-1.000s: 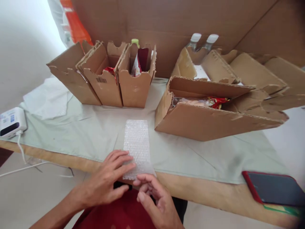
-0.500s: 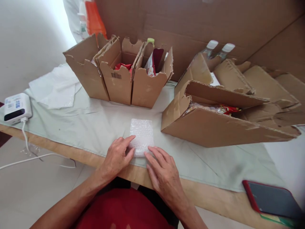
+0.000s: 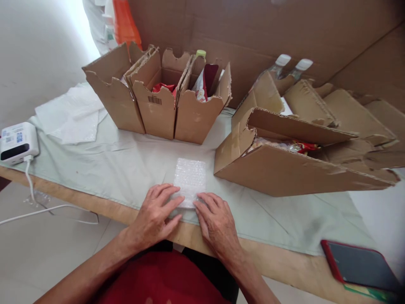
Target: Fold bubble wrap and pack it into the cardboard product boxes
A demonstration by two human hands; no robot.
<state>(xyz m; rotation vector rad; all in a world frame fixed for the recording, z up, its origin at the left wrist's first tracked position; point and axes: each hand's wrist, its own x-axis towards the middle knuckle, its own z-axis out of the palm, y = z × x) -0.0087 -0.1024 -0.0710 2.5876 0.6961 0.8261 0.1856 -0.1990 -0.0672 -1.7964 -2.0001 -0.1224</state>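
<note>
A small white bubble-wrap pouch (image 3: 190,175) lies flat on the pale green cloth near the table's front edge. My left hand (image 3: 158,211) is at its lower left, fingers spread, with two fingertips resting on the pouch's left side. At the lower right corner is my right hand (image 3: 218,217), its fingertips touching the pouch and its fingers stretched out and slightly bent. Neither hand grips the pouch. Whether anything is inside it I cannot tell.
Three cardboard bins (image 3: 158,109) stand at the back, holding packets. To the right is a long cardboard bin (image 3: 284,169) among others, with capped bottles (image 3: 281,61) behind. White sheets (image 3: 71,114) and a white device with a cable (image 3: 19,141) lie left; a phone (image 3: 363,266) lies front right.
My left hand has slid down and its fingers have spread more. My right fingers have drawn slightly closer together. The pouch has shifted slightly to the right.
</note>
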